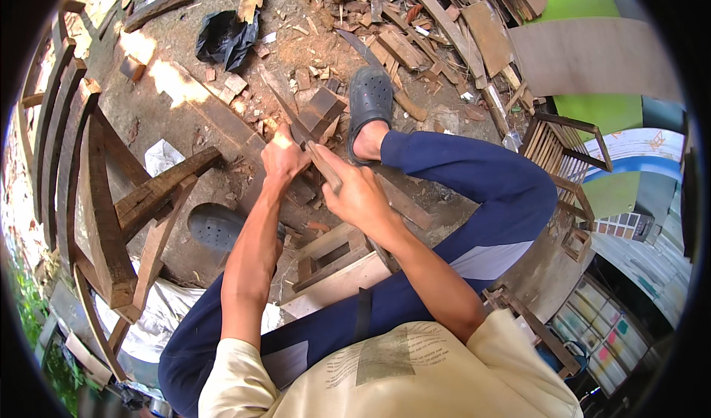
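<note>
My left hand (pixel 284 155) is closed around a narrow wooden strip (pixel 278 96), whose pointed end slants up and away to the left. My right hand (pixel 357 194) grips a flat, light-brown wooden piece (pixel 324 166), its far end meeting a dark part beside my left fingers. Whether the two held pieces are joined, I cannot tell. Just beyond my hands a squared wood block (pixel 323 110) rests over a long plank (pixel 222 118) on the ground. A curved blade (pixel 359 48) with a wooden handle (pixel 409 105) lies by my shoe (pixel 370 96).
A slatted wooden frame (pixel 104 196) stands at the left. Scrap boards (pixel 444 33) are heaped at the far right. A black plastic bag (pixel 227 39) lies among wood chips. Near my legs is a low wooden frame (pixel 344 277); another shoe (pixel 215 225) sits at left.
</note>
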The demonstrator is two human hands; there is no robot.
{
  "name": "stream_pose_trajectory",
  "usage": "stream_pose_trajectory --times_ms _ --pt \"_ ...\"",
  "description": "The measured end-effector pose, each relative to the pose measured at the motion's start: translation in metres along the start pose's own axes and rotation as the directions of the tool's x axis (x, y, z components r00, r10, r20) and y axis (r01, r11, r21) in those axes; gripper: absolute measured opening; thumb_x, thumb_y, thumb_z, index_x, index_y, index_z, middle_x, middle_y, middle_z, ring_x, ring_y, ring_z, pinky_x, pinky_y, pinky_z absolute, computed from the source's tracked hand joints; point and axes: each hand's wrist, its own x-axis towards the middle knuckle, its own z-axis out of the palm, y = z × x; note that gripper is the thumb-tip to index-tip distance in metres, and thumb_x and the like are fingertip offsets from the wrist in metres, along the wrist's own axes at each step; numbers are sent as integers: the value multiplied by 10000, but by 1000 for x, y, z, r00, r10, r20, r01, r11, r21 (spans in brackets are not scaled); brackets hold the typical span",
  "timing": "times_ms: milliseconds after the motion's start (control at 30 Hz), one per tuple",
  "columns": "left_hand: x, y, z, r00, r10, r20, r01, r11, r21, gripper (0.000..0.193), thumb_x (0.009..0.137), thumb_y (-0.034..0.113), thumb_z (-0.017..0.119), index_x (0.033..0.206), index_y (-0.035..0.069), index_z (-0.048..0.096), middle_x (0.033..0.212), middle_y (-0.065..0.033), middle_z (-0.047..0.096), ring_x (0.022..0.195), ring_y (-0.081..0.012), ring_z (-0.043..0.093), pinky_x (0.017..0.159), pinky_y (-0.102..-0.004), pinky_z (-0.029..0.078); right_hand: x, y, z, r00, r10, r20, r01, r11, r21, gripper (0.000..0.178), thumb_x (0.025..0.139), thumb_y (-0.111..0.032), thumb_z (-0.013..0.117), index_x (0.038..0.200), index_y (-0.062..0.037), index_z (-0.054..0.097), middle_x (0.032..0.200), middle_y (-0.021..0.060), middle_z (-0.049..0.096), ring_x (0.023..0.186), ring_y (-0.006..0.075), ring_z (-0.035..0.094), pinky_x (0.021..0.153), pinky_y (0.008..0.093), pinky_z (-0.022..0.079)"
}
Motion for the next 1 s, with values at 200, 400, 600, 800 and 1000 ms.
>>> stream_pose_trajectory --times_ms 200,400,600,800,1000 --pt "2 -2 3 1000 -22 23 19 996 90 613 758 379 811 1157 1 539 933 -264 737 851 -454 738 807 -520 592 -116 8 -43 930 -311 -197 325 945 46 737 863 -84 691 1564 -175 483 774 269 685 743 474 695 697 520 565" --pt "-3 -4 3 999 51 16 -51 999 1 593 741 363 806 1143 1 565 958 -263 742 865 -446 741 823 -520 586 9 5 3 1000 -8 -4 8 998 61 730 872 -73 690 1564 -163 476 762 267 682 677 460 693 643 520 561" --pt "-2 -4 -4 999 -10 44 6 998 69 643 739 365 822 1198 -8 569 936 -265 746 880 -454 742 833 -515 586 -159 1 -52 996 -87 -14 88 994 71 830 810 12 700 1590 -111 442 1359 266 650 944 452 733 846 443 624" --pt "-3 10 -3 999 45 0 -45 998 -40 660 736 393 842 1214 21 579 960 -262 753 906 -458 743 847 -514 583 8 9 3 997 -43 -61 45 998 40 715 881 -92 699 1560 -133 479 756 281 662 657 474 633 652 514 557" --pt "-9 3 -3 999 -38 -28 40 997 73 630 761 371 823 1201 0 567 978 -284 748 907 -462 741 851 -510 585 -135 -2 -46 981 -168 -100 178 980 91 749 855 -13 645 1575 -122 466 1200 273 709 940 426 736 799 426 608"
